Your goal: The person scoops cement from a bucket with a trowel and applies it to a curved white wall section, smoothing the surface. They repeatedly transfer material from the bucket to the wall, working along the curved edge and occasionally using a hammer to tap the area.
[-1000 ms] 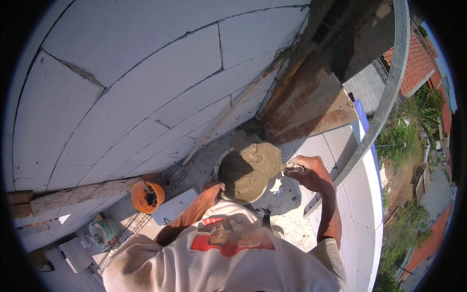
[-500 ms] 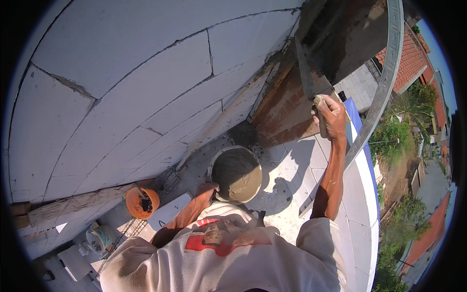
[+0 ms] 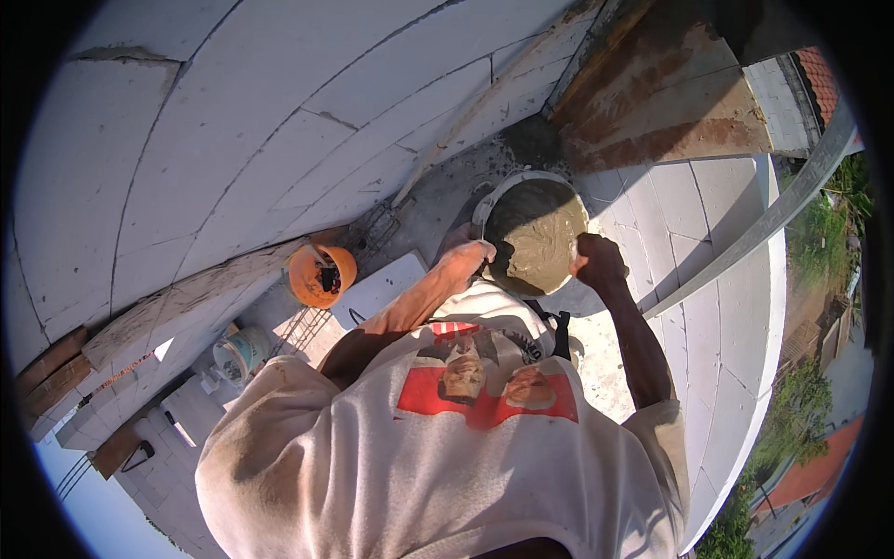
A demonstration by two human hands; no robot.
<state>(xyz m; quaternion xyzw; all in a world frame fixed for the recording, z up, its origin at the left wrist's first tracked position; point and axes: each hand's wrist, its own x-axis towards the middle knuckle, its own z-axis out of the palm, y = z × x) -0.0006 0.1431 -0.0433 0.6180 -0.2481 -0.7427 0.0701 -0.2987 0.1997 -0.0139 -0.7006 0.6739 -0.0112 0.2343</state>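
While the left hand pinches the rim of the round white plastic bucket at eight o'clock, the right hand curls at four — hold unclear. Bucket ahead at twelve, apparently being steadied — shifting calls for level support.

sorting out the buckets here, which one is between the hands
The white-rimmed mortar bucket, with the left hand and right hand at its sides; the orange bucket and teal-marked bucket stand apart, farther left.

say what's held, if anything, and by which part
The left hand grips the bucket by its left rim; the right hand is at the right rim, but its hold cannot be told.
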